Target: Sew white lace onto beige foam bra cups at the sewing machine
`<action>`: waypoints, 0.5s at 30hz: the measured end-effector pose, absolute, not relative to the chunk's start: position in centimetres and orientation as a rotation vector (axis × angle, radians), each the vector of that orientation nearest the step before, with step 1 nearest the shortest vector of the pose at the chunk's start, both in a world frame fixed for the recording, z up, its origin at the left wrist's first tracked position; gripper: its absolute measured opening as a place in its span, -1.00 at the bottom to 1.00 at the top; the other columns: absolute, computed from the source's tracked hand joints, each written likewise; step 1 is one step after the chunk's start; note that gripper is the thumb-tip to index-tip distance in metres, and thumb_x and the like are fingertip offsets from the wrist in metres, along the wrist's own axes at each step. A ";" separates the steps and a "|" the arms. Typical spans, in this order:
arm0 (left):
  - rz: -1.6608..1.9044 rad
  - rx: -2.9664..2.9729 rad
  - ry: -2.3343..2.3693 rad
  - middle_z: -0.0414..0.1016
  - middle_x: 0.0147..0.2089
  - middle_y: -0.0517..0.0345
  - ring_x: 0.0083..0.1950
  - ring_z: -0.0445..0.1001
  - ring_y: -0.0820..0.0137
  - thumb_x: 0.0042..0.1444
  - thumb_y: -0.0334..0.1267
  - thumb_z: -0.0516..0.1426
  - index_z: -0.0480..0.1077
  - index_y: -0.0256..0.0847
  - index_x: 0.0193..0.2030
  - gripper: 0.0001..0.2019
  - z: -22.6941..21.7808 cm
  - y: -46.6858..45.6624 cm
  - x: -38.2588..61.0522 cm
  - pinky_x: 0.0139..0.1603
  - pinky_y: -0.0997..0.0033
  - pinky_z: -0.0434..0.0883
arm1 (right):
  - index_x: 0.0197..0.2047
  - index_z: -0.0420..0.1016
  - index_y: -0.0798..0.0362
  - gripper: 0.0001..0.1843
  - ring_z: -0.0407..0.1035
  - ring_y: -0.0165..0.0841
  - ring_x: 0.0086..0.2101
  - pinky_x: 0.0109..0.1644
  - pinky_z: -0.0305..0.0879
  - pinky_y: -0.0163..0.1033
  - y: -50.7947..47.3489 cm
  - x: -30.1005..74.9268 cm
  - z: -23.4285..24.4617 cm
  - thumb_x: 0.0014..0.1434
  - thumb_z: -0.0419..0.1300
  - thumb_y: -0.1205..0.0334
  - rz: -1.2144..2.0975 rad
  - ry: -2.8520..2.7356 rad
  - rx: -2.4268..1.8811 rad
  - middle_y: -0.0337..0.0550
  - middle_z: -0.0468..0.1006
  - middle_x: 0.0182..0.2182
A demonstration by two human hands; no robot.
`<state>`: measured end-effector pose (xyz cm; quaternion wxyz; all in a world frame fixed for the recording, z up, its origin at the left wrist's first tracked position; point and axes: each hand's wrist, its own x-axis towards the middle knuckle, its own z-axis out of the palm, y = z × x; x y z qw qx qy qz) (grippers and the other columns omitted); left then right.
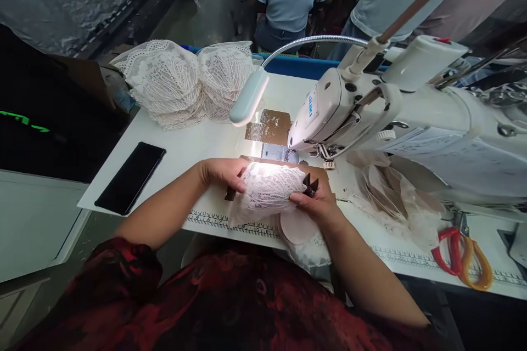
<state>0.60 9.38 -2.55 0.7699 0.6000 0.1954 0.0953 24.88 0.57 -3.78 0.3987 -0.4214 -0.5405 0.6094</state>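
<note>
A white lace bra cup (274, 186) is held up between both hands, just in front of the sewing machine's needle area. My left hand (226, 175) is closed on its left edge, the thumb on top. My right hand (317, 203) grips its right edge with the thumb on the lace. Dark pointed blades (310, 184), like those of thread snips, stick out by the right fingers; their handle is hidden. Below the cup hangs a round pale pad (298, 227) with more lace, over the table's front edge.
The sewing machine (329, 104) stands ahead on the right, with a lit lamp (250, 96) beside it. Lace cups (164, 82) are stacked at the back left. A black phone (130, 178), sheer fabric pieces (391, 192) and scissors (465, 258) lie on the table (173, 192). Other people are beyond.
</note>
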 end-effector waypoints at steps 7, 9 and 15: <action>0.294 1.129 0.589 0.53 -0.42 0.08 -0.41 0.50 0.45 -0.15 -0.25 0.37 0.49 -0.38 -0.39 -0.75 -2.7 10.1 -0.3 -0.35 0.50 0.45 | -0.02 0.49 0.05 -0.56 0.43 -0.28 -0.28 -0.14 0.35 -0.19 2.0 24.5 -3.4 0.01 0.29 0.12 1.613 -1.273 -1.253 -0.18 0.56 -0.33; 0.302 1.150 0.612 0.47 -0.51 0.13 -0.52 0.44 0.51 -0.10 -0.22 0.35 0.45 -0.38 -0.45 -0.75 -2.9 10.4 -0.6 -0.48 0.55 0.39 | 0.06 0.46 0.05 -0.50 0.44 -0.26 -0.24 -0.10 0.34 -0.18 2.2 24.6 -3.1 0.01 0.28 0.15 1.648 -1.289 -1.269 -0.15 0.58 -0.27; 0.262 1.145 0.564 0.46 -0.52 0.16 -0.53 0.47 0.50 -0.06 -0.29 0.33 0.46 -0.39 -0.31 -0.77 -2.1 10.4 -0.9 -0.47 0.56 0.41 | 0.06 0.47 0.03 -0.50 0.44 -0.26 -0.24 -0.15 0.36 -0.21 2.0 25.8 -1.7 0.02 0.29 0.14 1.629 -1.342 -1.442 -0.17 0.59 -0.28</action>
